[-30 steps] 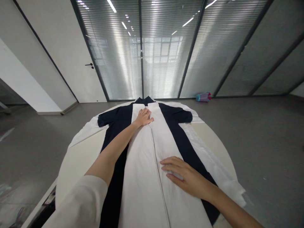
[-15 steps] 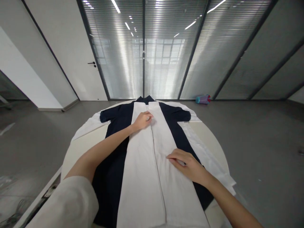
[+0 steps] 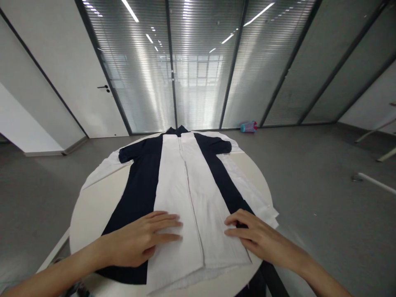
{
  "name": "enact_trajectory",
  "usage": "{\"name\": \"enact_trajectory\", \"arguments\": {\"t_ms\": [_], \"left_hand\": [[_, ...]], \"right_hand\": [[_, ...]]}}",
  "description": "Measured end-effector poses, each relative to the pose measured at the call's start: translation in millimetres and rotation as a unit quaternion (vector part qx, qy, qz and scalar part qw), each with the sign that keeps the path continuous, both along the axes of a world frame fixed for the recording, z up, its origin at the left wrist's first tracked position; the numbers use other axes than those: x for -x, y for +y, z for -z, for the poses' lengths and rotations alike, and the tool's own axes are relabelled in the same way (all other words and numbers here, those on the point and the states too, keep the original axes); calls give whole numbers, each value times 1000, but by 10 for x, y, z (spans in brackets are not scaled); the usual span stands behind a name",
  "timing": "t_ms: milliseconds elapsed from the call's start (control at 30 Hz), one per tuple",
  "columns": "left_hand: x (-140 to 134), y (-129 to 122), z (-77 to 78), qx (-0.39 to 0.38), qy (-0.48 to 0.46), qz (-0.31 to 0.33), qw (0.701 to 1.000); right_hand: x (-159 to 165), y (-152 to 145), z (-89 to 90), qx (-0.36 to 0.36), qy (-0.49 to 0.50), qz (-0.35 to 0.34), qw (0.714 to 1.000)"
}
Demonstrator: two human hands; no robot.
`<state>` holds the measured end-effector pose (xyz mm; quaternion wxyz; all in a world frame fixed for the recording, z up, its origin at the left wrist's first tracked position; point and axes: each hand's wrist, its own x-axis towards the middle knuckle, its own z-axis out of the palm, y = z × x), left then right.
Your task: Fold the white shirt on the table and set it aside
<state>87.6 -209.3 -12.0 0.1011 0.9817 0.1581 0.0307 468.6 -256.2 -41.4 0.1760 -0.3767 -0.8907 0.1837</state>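
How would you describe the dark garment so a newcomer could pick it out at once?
Before the glass partition stands a round, pale table. On it lies the dark garment, its collar toward the glass. Navy colour and short sleeves set it apart from the white fabric beside it.

The left hand [image 3: 147, 236] has dropped from twelve o'clock to seven on the white cloth [image 3: 173, 189]; the right hand [image 3: 258, 237] from three to four.

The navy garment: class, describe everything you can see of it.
Cloth-like, the navy garment lies spread over the round table, collar at the far end, short sleeves out sideways. White cloth with a centre line covers its middle; white fabric also shows beyond its sleeves. The left hand and right hand are over its near part; contact is unclear.
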Motion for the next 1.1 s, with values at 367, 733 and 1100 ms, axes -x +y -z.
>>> {"name": "enact_trajectory", "arguments": {"t_ms": [367,733,1100], "left_hand": [[271,-266,180,-37,2,-62,997],[320,-175,435,74,-60,-120,988],[319,-69,321,78,-81,-104,988]], "right_hand": [[-135,11,105,-50,13,-22,998],[-11,290,141,-218,150,-70,962],[-59,516,268,-164,-34,-52,984]]}}
